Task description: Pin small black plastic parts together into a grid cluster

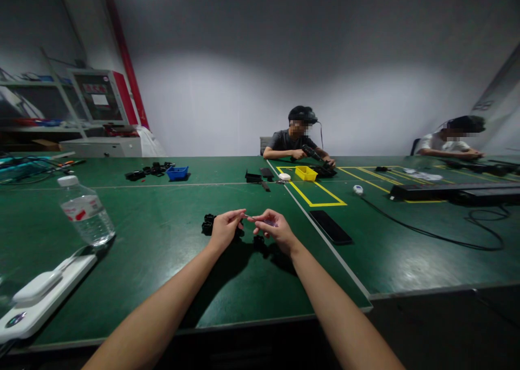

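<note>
My right hand (276, 228) is closed round a small screwdriver (266, 223) with a clear purplish handle. Its thin metal shaft points left, towards the fingertips of my left hand (225, 227). Those fingers are pinched together at the shaft's tip; whatever is between them is too small to make out. Black parts (208, 225) lie on the green table (162, 272) just left of and partly behind my left hand. Another small black part (259, 243) rests below my right hand, partly in shadow.
A phone (330, 227) lies to the right. On the left stand a water bottle (87, 210) and a white power strip (49, 297). Farther back are a blue bin (177, 173), a yellow bin (306, 173) and black pieces (150, 169). Two people work across the table, one with a power drill (312, 153).
</note>
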Demonstrator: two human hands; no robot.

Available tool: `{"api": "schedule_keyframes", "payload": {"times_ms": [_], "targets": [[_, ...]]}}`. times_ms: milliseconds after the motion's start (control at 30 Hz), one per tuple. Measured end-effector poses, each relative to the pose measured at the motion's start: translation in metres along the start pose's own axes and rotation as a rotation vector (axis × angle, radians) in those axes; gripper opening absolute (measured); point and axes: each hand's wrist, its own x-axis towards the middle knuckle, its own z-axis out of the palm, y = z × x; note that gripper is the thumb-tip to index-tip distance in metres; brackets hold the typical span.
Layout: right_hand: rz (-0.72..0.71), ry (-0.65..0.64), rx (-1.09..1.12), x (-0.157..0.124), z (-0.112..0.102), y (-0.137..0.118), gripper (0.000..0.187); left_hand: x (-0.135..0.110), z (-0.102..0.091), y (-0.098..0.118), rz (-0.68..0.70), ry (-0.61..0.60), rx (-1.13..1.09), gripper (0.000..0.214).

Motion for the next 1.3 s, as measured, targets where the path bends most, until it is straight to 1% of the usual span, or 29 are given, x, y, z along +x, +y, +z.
{"api": "schedule_keyframes", "payload": {"times_ms": [167,367,967,1300], "targets": [[0.013,0.023,-0.021,-0.0004,0.0004,-0.0017,0.031,-0.0013,0.0,0.0001,0.015,-0.016,-0.006,0.033],[0.027,0.042,-0.042,-0.0005,-0.0004,-0.0013,0.029,-0.0013,0.0002,-0.0005,0.038,-0.009,0.018,0.028],[0.028,0.059,0.0,0.0004,0.001,-0.0033,0.033,-0.0026,-0.0014,-0.0004,0.076,-0.013,0.08,0.031],[0.021,0.059,-0.013,-0.0001,0.0009,-0.0033,0.028,-0.0017,-0.0018,-0.0036,0.086,0.009,0.108,0.029]]}}
